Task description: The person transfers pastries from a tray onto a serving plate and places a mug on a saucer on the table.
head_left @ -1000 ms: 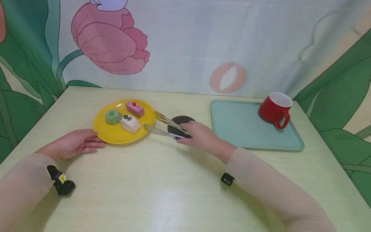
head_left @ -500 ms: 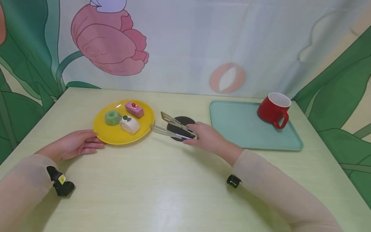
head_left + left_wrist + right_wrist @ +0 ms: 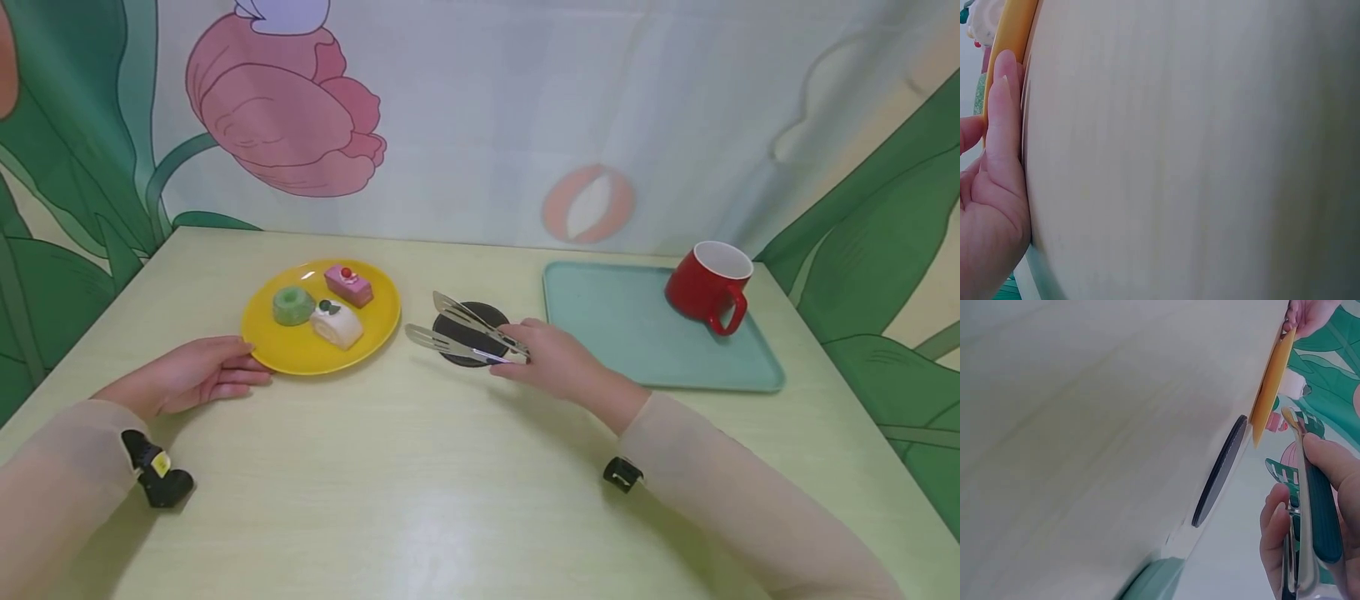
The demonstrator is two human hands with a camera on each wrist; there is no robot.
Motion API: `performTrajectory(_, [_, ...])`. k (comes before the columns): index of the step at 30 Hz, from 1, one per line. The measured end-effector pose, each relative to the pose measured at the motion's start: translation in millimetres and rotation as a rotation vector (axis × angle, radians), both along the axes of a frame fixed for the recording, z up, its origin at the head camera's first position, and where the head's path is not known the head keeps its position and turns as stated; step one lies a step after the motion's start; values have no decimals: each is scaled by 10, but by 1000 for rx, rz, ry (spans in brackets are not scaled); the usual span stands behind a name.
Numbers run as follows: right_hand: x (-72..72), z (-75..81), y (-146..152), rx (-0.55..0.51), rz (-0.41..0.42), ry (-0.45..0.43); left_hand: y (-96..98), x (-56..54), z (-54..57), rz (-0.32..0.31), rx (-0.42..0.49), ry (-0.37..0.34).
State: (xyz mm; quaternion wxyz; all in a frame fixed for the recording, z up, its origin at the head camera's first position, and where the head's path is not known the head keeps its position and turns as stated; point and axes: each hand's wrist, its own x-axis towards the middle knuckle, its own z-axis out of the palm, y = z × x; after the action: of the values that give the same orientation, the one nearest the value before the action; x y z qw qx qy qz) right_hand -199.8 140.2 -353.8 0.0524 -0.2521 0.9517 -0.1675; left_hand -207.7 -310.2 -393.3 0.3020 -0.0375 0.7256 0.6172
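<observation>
A yellow plate (image 3: 281,348) stands at the table's left, bearing a green ring-shaped cake (image 3: 292,307), a pink cake slice (image 3: 349,289) with a red berry and a white cake roll (image 3: 337,327). My left hand (image 3: 191,373) pinches its near-left rim; in the left wrist view the thumb lies over the rim and a finger (image 3: 1002,125) below it. My right hand (image 3: 558,358) grips metal tongs (image 3: 429,337) with a dark green grip (image 3: 1319,512), above a round black coaster (image 3: 459,331). The tongs' arms stand apart, with nothing between their tips.
To the right lies a light green tray (image 3: 607,333), with a red mug (image 3: 693,287) at its back right corner. A printed curtain (image 3: 480,125) hangs behind the table (image 3: 375,483).
My right hand has drawn the tongs rightward, away from the plate's edge to over the coaster. The left hand, plate and cakes have stayed in place.
</observation>
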Motion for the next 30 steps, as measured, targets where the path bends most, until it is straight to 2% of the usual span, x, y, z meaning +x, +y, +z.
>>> performTrajectory(20, [82,17,249,-29,-63,-55,20,10,19,4,-4,-4])
performTrajectory(30, [125,24,371,-36,-91,-45,14,12,5,4,-1,3])
